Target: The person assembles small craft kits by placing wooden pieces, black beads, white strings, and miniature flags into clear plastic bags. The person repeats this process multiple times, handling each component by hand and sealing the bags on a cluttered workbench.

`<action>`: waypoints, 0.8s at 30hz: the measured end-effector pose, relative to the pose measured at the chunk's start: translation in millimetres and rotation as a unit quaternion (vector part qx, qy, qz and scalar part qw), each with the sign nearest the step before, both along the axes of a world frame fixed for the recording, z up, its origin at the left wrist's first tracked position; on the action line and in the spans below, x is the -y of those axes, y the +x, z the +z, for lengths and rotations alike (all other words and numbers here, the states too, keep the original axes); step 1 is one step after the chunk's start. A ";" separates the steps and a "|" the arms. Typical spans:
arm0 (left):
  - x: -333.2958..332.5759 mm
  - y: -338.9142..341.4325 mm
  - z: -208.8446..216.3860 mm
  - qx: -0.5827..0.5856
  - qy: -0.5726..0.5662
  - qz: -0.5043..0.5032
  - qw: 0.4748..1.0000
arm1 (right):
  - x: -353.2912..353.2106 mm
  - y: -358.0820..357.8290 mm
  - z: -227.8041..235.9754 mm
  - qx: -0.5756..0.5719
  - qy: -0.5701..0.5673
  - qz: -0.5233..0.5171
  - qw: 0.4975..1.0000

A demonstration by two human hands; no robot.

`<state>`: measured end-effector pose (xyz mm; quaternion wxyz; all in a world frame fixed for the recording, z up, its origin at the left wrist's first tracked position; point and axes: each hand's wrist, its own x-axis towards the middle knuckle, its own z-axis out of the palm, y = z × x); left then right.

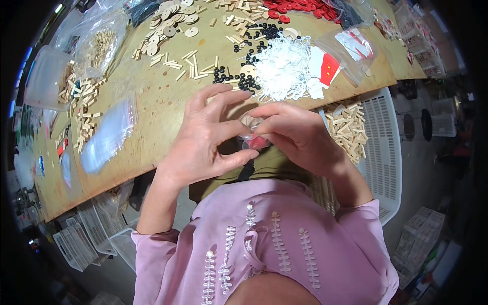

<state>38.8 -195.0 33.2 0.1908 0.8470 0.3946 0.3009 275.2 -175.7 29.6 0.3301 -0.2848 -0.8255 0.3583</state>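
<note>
Both hands meet at the table's front edge around a small clear plastic bag [255, 142], with something red in its lower part and something pale, wood-coloured above. My right hand [304, 131] pinches the bag's upper edge between thumb and fingers. On the other side, my left hand [206, 140] curves around the bag, its index fingertip and thumb at the bag's side and the other fingers raised. Just beyond the hands are black rings [222, 76] and a heap of white strings [284, 68]. The fingers partly hide the bag's contents.
On the wooden table [157, 107] lie small wood sticks [192, 63], wooden discs [170, 31], red discs [300, 7] and a stack of clear bags [109, 134]. A plastic tub [47, 76] stands at left. Right of me, a white basket [382, 152] holds wood pieces [347, 129].
</note>
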 end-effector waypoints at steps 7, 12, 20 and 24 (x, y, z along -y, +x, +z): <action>2.6 -9.8 -20.8 0.217 -0.108 0.006 0.970 | -1.7 -6.5 -1.5 -0.018 -0.020 0.007 1.000; 12.3 -12.6 -26.1 0.321 -0.309 0.067 0.893 | -4.9 -11.6 4.5 -0.008 0.037 -0.014 0.999; 18.2 -8.8 -47.9 0.453 -0.302 0.108 0.832 | -8.0 -20.5 -9.2 -0.088 -0.254 -0.079 0.960; 19.0 -11.3 -48.5 0.460 -0.300 0.117 0.827 | -13.1 -16.3 -16.1 -0.171 -0.385 -0.071 0.904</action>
